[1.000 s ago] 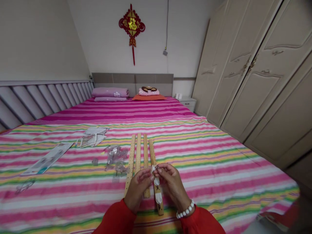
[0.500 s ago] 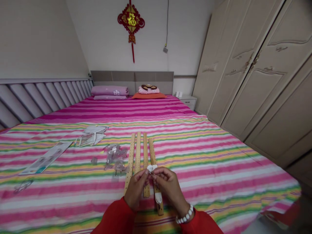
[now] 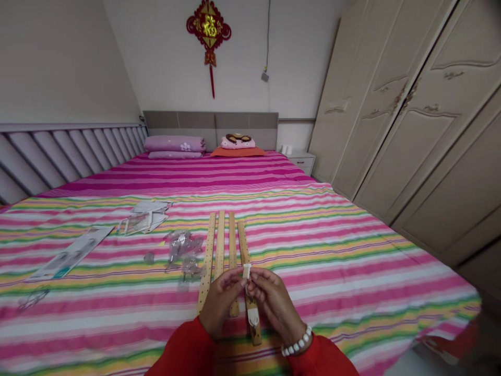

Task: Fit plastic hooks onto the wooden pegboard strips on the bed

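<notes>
Between my two hands is a small white piece (image 3: 246,270), pinched by the fingertips above the rightmost wooden strip. My left hand (image 3: 222,297) is closed on its left side, and my right hand (image 3: 272,297) is closed on its right side. Four wooden strips with holes lie side by side on the striped sheet; the rightmost strip (image 3: 243,243) runs under the fingers. Another white piece (image 3: 253,316) sits on that strip's near end. Left of the strips is a pile of small clear plastic bags (image 3: 186,253).
Crumpled clear packets (image 3: 146,216), a long flat package (image 3: 74,253) and a small clear item (image 3: 34,297) lie on the left of the bed. Folded bedding (image 3: 175,144) rests by the headboard (image 3: 188,121). A wardrobe (image 3: 410,125) stands at the right.
The white piece between my fingers has turned and now looks narrower and upright. My fingertips have shifted slightly around it, and the camera view has moved a little.
</notes>
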A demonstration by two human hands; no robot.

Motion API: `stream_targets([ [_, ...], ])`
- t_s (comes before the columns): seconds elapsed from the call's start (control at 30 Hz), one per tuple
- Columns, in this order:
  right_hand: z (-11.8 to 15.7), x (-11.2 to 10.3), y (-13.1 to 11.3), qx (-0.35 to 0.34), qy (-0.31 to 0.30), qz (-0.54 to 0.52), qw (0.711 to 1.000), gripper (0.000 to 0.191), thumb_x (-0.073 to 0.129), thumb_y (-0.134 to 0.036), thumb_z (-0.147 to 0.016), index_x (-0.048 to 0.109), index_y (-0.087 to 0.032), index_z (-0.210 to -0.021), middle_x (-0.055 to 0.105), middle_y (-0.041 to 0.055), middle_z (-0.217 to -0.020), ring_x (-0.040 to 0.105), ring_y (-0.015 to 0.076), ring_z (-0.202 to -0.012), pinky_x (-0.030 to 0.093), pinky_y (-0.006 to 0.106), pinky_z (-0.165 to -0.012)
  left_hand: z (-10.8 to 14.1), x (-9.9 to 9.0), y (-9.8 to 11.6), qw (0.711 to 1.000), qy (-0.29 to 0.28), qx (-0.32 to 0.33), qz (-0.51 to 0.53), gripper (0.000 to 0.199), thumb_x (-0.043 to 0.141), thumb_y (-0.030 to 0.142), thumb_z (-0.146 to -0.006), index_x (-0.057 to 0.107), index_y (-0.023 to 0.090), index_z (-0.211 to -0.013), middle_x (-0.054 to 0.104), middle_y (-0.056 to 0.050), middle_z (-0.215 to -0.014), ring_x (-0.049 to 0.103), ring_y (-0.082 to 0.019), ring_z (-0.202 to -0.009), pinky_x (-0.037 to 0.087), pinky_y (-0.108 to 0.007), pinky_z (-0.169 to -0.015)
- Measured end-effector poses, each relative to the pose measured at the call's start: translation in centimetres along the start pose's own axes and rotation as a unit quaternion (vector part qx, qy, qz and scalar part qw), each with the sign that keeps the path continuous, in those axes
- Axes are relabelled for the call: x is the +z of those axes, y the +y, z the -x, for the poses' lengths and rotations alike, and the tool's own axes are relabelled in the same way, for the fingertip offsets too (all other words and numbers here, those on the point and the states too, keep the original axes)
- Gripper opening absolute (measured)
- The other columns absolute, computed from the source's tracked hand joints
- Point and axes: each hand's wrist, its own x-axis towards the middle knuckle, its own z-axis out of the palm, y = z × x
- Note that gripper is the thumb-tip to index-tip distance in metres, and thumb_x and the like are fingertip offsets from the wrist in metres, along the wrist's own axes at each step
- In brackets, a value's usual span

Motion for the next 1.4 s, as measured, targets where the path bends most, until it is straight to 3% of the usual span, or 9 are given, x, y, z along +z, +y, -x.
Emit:
stream_targets([
  [0.23, 0.22, 0.36, -0.37, 0.017, -0.005, 0.011, 1.000, 0.024, 0.083, -0.024, -0.061, 0.074, -0.011, -0.079, 0.067, 0.0030, -0.057, 0.057, 0.0084, -0.049, 0.046, 0.017, -0.048, -0.09, 0.21, 0.53, 0.999, 0.026, 0.011, -0.020, 0.040, 0.084, 0.036, -0.054, 0.068, 0.014, -0.083, 0.068, -0.004, -0.074, 0.061, -0.014, -0.069, 0.049, -0.026, -0.069],
  [0.43, 0.45, 0.63, -0.24, 0.027, -0.013, 0.028, 0.999, 0.024, 0.082, -0.026, -0.061, 0.073, -0.011, -0.077, 0.066, 0.0020, -0.055, 0.056, 0.0078, -0.045, 0.045, 0.017, -0.047, 0.05, 0.14, 0.59, 0.999, 0.014, 0.030, -0.023, 0.056, 0.079, 0.040, -0.062, 0.064, 0.016, -0.110, 0.065, -0.002, -0.076, 0.062, -0.015, -0.072, 0.049, -0.028, -0.071],
  [0.6, 0.31, 0.28, -0.08, 0.039, -0.010, 0.010, 0.999, 0.022, 0.083, -0.025, -0.060, 0.072, -0.012, -0.073, 0.065, 0.0005, -0.055, 0.052, 0.0057, -0.043, 0.038, 0.015, -0.042, 0.41, 0.17, 0.34, 0.988, -0.020, 0.088, -0.129, 0.057, 0.074, 0.038, -0.068, 0.062, 0.018, -0.119, 0.064, -0.004, -0.086, 0.060, -0.015, -0.072, 0.049, -0.027, -0.068],
  [0.7, 0.28, 0.06, -0.15, 0.052, -0.019, 0.008, 0.998, 0.020, 0.083, -0.024, -0.062, 0.071, -0.011, -0.072, 0.062, -0.0010, -0.054, 0.050, 0.0042, -0.043, 0.036, 0.014, -0.042, 0.55, 0.15, 0.38, 0.970, -0.044, 0.133, -0.200, 0.042, 0.069, 0.037, -0.073, 0.066, 0.019, -0.112, 0.063, -0.006, -0.094, 0.060, -0.016, -0.077, 0.049, -0.028, -0.071],
  [0.8, 0.40, 0.05, -0.35, 0.061, -0.031, 0.023, 0.997, 0.021, 0.082, -0.026, -0.063, 0.070, -0.011, -0.072, 0.063, -0.0002, -0.057, 0.050, 0.0038, -0.043, 0.036, 0.014, -0.043, 0.63, 0.10, 0.66, 0.959, -0.054, 0.155, -0.233, 0.027, 0.057, 0.040, -0.083, 0.070, 0.018, -0.094, 0.062, -0.005, -0.087, 0.059, -0.017, -0.083, 0.046, -0.029, -0.078],
  [0.93, 0.50, 0.23, -0.46, 0.034, -0.026, 0.043, 0.998, 0.025, 0.082, -0.027, -0.062, 0.068, -0.013, -0.077, 0.066, 0.0006, -0.059, 0.052, 0.0051, -0.043, 0.036, 0.015, -0.041, 0.53, -0.02, 0.77, 0.970, -0.052, 0.122, -0.205, 0.035, 0.052, 0.045, -0.085, 0.065, 0.016, -0.072, 0.060, -0.002, -0.074, 0.056, -0.016, -0.074, 0.044, -0.027, -0.072],
  [1.1, 0.48, 0.39, -0.18, 0.012, -0.017, 0.059, 0.998, 0.029, 0.082, -0.028, -0.063, 0.067, -0.013, -0.083, 0.067, 0.0006, -0.059, 0.054, 0.0073, -0.043, 0.038, 0.017, -0.041, 0.29, 0.16, 0.46, 0.994, -0.027, 0.043, -0.099, 0.036, 0.061, 0.049, -0.078, 0.065, 0.014, -0.074, 0.060, 0.000, -0.065, 0.053, -0.013, -0.062, 0.042, -0.025, -0.062],
  [1.3, 0.61, 0.36, -0.20, 0.005, -0.013, 0.068, 0.998, 0.028, 0.075, -0.038, -0.072, 0.068, -0.014, -0.084, 0.065, 0.0010, -0.062, 0.056, 0.0089, -0.046, 0.043, 0.020, -0.045, 0.28, 0.38, 0.79, 0.997, 0.021, 0.016, -0.076, 0.038, 0.070, 0.052, -0.068, 0.065, 0.014, -0.069, 0.058, 0.001, -0.058, 0.048, -0.010, -0.054, 0.037, -0.021, -0.053],
  [1.4, 0.62, 0.33, -0.11, -0.046, 0.007, 0.110, 0.993, 0.038, 0.083, -0.032, -0.062, 0.069, -0.017, -0.094, 0.066, -0.0009, -0.068, 0.059, 0.0103, -0.052, 0.046, 0.021, -0.049, 0.30, 0.51, 0.98, 0.996, 0.045, 0.015, -0.073, 0.040, 0.072, 0.054, -0.065, 0.062, 0.015, -0.064, 0.053, 0.003, -0.051, 0.045, -0.009, -0.049, 0.035, -0.020, -0.049],
])
